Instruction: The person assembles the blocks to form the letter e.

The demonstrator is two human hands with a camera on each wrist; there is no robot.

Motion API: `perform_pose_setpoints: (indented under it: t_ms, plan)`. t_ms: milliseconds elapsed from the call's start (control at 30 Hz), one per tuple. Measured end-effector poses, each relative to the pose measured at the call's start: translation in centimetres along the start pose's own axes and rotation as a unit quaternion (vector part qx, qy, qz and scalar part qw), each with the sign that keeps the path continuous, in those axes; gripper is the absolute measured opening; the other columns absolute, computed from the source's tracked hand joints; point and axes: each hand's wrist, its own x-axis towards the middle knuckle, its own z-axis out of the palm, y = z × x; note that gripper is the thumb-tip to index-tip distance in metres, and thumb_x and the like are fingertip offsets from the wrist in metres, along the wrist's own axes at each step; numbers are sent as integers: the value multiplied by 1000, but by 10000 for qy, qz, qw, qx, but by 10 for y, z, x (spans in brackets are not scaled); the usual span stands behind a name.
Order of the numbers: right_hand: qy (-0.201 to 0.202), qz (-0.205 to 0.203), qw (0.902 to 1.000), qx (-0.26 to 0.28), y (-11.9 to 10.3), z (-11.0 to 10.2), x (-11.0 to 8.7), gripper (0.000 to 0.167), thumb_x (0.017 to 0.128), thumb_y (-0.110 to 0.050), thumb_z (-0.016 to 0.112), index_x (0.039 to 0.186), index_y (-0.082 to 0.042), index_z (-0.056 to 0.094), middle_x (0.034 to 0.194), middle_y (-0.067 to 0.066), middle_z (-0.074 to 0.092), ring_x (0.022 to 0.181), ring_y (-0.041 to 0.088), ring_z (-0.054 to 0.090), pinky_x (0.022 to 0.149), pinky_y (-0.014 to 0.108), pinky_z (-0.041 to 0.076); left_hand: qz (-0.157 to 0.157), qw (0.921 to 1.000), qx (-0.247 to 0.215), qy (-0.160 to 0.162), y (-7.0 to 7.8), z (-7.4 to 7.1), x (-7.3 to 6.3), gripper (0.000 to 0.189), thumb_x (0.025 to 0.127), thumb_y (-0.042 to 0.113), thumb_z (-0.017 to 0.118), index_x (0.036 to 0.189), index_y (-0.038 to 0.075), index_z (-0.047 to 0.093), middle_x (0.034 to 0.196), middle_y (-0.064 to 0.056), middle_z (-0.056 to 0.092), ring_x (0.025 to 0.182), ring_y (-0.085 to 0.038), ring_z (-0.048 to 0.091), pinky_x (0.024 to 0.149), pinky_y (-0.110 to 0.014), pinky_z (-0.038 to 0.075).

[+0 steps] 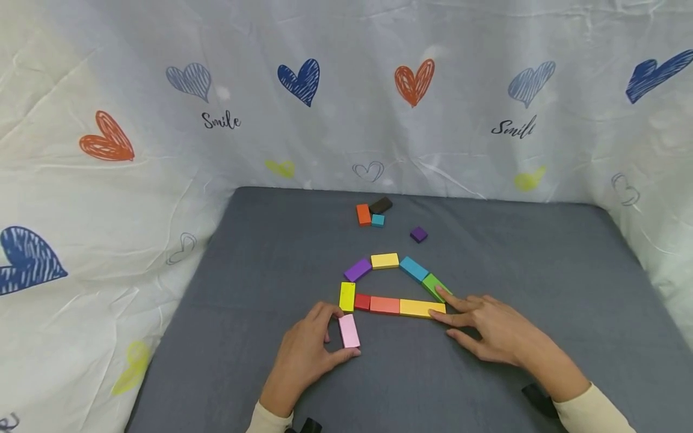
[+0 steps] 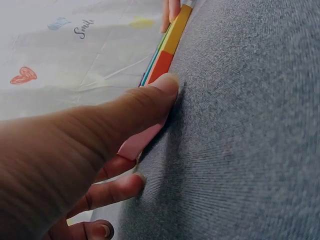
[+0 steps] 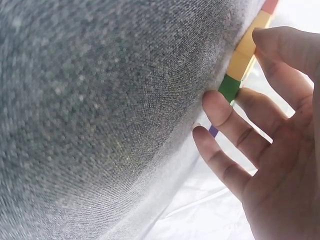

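Thumb and index finger of my left hand pinch the two ends of a pink block. Its far end lies right at the near end of a bright yellow block. Fingers spread, my right hand touches the green block and the end of a yellow-orange block. Red and salmon blocks continue that row leftward. A purple block, a pale yellow block and a blue block arch behind it. In the left wrist view the thumb partly covers the pink block.
Farther back on the grey cloth lie an orange block, a dark brown block, a small teal block and a dark purple block. A white heart-printed sheet rises behind the table's far edge.
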Motion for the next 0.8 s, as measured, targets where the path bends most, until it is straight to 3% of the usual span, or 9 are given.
perform_pose_setpoints:
  t_ms: [200, 800]
  plan:
    - [-3, 16, 10000, -21, 1, 0, 0, 50, 102, -37, 71, 150, -41, 58, 162, 2, 48, 80, -5, 45, 83, 39, 51, -74, 10000, -13, 33, 2, 1, 0, 77, 69, 58, 96, 126, 19, 62, 108, 5, 59, 70, -2, 47, 58, -22, 40]
    - [-27, 36, 10000, 6, -1, -1, 0, 50, 102, -37, 71, 150, -41, 58, 162, 1, 48, 80, -5, 44, 83, 38, 51, -135, 9998, -120, 59, 3, 2, -1, 76, 70, 55, 97, 129, 19, 64, 115, 3, 59, 73, -3, 48, 57, -21, 41]
